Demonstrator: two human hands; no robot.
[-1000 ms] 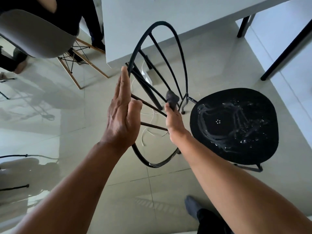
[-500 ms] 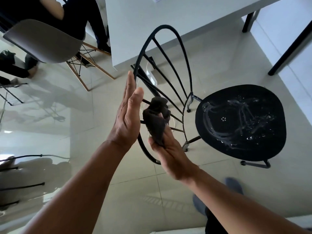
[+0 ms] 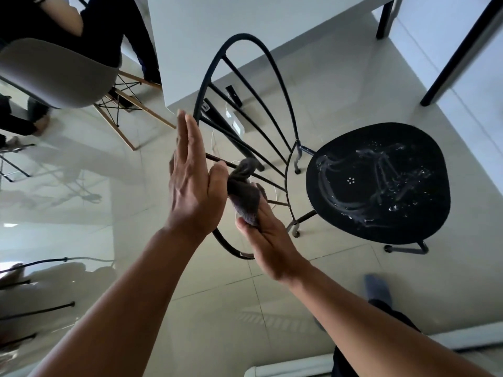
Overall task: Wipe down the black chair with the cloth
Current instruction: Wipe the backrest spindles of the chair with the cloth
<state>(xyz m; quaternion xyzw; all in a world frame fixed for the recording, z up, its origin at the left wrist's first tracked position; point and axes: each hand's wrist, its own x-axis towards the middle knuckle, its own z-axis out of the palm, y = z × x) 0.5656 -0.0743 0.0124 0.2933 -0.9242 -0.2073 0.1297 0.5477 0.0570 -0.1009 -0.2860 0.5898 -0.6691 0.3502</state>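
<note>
While our right hand [image 3: 268, 235] grips the bunched dark grey cloth [image 3: 245, 194] nearest us, the black metal wire-backed chair [image 3: 378, 183] lies tipped with its hooped back just beyond that cloth. Our left hand [image 3: 193, 183] stands flat and straight-fingered, holding nothing, on the cloth's left, against the back's rods. These rods fan away from the cloth toward the round seat, still streaked wet, farther right; we judge the right hand nearer them.
</note>
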